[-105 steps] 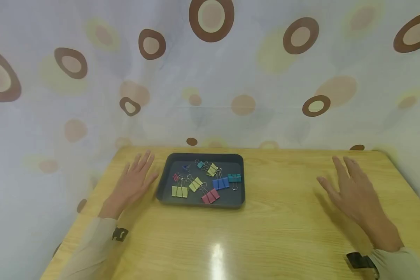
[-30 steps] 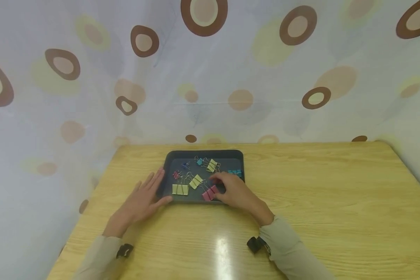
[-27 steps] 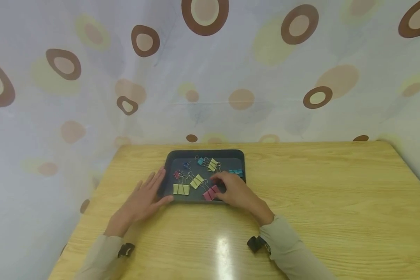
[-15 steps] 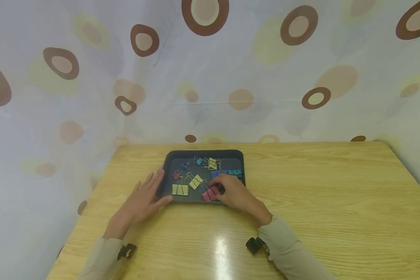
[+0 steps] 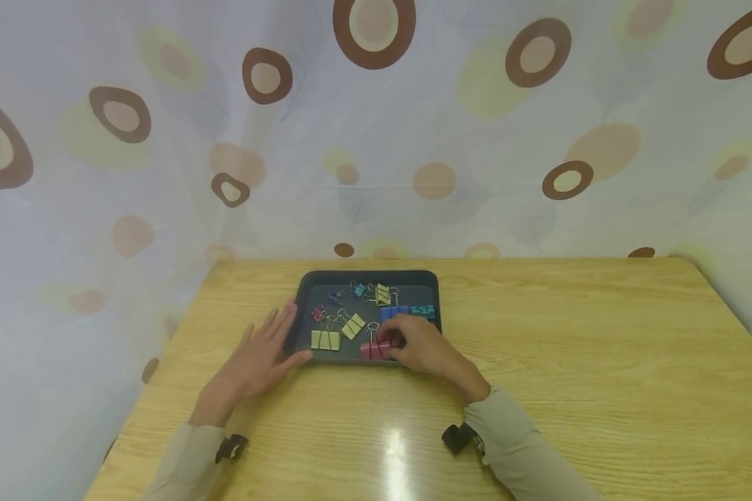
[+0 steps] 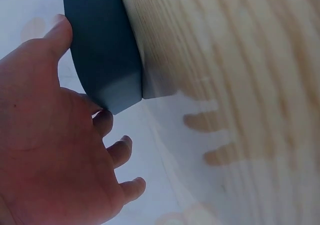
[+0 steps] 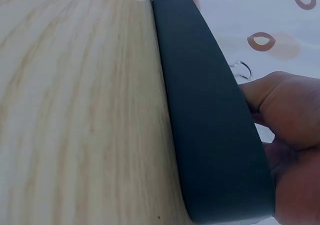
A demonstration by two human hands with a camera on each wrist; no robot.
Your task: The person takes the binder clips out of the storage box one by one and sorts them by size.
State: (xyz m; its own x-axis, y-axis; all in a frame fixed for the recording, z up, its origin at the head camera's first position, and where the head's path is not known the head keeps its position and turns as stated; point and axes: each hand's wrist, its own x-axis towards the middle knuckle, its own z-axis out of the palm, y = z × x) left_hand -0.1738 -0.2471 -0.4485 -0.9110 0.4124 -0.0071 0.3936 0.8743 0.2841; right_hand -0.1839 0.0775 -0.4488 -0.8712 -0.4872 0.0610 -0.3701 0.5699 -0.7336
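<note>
In the head view, my right hand (image 5: 426, 351) reaches over the front right of a dark grey tray (image 5: 326, 278) and pinches a pink binder clip (image 5: 370, 351). The clip's wire handles point to the back. A blue binder clip (image 5: 393, 312) lies just behind my fingers, with a teal binder clip (image 5: 423, 312) to its right. My left hand (image 5: 251, 369) rests against the tray's left side with fingers extended. In the left wrist view, the left thumb (image 6: 60, 32) touches the tray wall (image 6: 105, 50). The tray wall (image 7: 210, 115) hides the pink clip's body in the right wrist view.
Also in the tray lie yellow binder clips (image 5: 325, 340), a small teal one (image 5: 359, 289), a small dark blue one (image 5: 335, 298) and a small pink one (image 5: 317, 313). The wooden table (image 5: 570, 362) meets a patterned curtain (image 5: 489, 139) at the back.
Both hands have come in to the tray from its sides. Within the last half second the pink clip has turned from slanted to nearly straight. The blue clip, earlier covered, shows again.
</note>
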